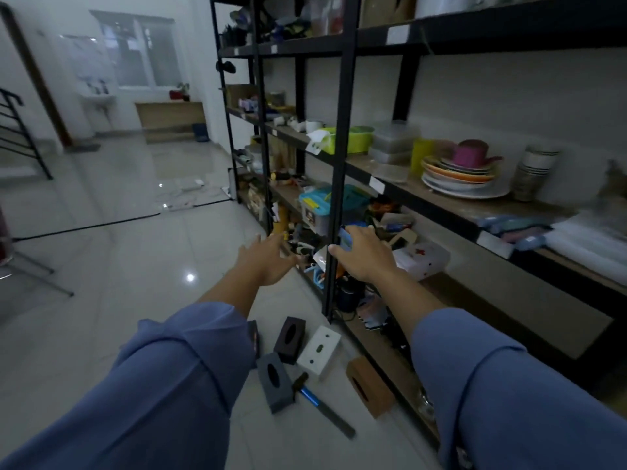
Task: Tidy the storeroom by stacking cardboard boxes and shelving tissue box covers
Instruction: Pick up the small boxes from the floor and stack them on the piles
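The black rack point(341, 147) fills the frame's right. Mid-frame, the left hand point(268, 259) is spread and empty; whether the right hand point(363, 256) grips anything I cannot tell. The tissue box covers point(319, 351) lie on the floor point(135, 266), lower centre. They are likely light, rigid shells, best held across their long sides.

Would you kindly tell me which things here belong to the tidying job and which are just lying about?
Job:
dark brown tissue box cover
white tissue box cover
grey tissue box cover
tan tissue box cover
black shelving unit

Lying about:
blue-handled hammer
stack of plates
green basket
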